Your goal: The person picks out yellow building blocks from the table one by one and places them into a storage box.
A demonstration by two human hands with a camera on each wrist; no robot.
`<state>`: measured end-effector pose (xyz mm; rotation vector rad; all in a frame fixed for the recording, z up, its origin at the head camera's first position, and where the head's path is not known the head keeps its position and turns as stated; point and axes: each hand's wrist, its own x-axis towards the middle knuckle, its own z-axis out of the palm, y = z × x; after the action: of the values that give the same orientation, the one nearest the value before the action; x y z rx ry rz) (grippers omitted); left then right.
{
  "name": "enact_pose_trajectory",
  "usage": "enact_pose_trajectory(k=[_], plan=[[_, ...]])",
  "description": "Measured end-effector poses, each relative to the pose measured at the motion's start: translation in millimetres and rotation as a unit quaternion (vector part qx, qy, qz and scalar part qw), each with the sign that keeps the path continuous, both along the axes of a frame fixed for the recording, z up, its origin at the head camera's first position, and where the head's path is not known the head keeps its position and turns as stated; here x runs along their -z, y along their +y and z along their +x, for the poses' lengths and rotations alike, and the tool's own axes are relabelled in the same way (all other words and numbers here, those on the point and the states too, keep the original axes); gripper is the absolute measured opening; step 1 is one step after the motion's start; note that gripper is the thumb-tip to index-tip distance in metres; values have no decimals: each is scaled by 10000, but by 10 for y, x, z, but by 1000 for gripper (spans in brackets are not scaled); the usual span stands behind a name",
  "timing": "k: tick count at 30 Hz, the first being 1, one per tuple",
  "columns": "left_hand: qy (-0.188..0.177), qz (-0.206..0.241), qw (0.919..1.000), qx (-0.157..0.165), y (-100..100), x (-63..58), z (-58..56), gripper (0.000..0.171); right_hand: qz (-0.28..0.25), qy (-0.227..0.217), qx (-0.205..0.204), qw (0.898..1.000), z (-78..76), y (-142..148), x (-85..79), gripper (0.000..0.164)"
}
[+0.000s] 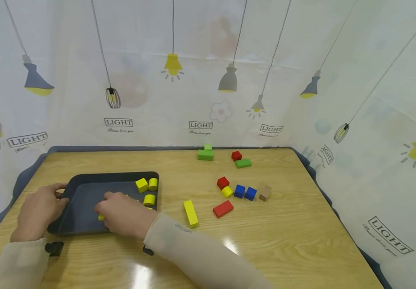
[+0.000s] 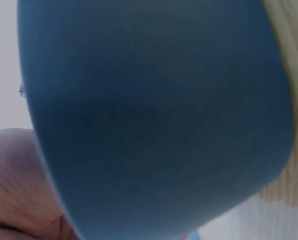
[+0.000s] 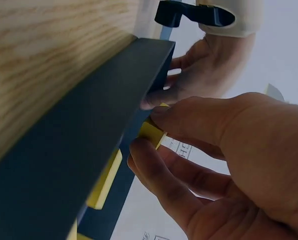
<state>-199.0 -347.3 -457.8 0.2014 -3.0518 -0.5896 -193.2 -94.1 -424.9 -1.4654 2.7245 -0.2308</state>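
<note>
A dark rectangular tray (image 1: 85,233) lies at the left of the table, with its side wall (image 2: 163,110) filling the left wrist view. My left hand (image 1: 39,208) grips the tray's left rim, thumb at the edge. Over the middle of the tray, my right hand (image 1: 126,214) pinches a yellow block (image 3: 151,132) between thumb and fingers. Several yellow blocks sit in the tray's right part, among them a cube (image 1: 141,185) and cylinders (image 1: 149,200). The right hand and forearm partly hide other yellow blocks there.
Right of the tray lie a long yellow block (image 1: 190,213), a red block (image 1: 223,209), a red cube (image 1: 223,183), a yellow cylinder (image 1: 227,192), blue cubes (image 1: 239,191) and a wooden block (image 1: 264,192). Green blocks (image 1: 205,155) and another red piece (image 1: 236,155) stand near the far edge.
</note>
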Motion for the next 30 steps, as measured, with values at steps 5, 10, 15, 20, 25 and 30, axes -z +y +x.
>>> enact_pose_trajectory(k=[5,10,15,20,25,30], plan=[[-35,14,10000,-13,24,-10,-11,50,89,103,59,9999,23,-57,42,26],[-93,33,9999,-51,24,-13,-9,50,115,82,122,9998,29,-30,70,29],[-164,77,9998,-127,16,-13,-5,51,34,112,118,9999,21,8,73,28],[-129,104,9998,-148,9,-7,1,51,-35,148,123,9998,30,44,64,28],[-90,95,9998,-127,12,-9,11,50,-118,107,109,9998,44,122,45,31],[-128,70,9998,-151,28,-16,8,51,-252,280,30,9993,53,234,28,30]])
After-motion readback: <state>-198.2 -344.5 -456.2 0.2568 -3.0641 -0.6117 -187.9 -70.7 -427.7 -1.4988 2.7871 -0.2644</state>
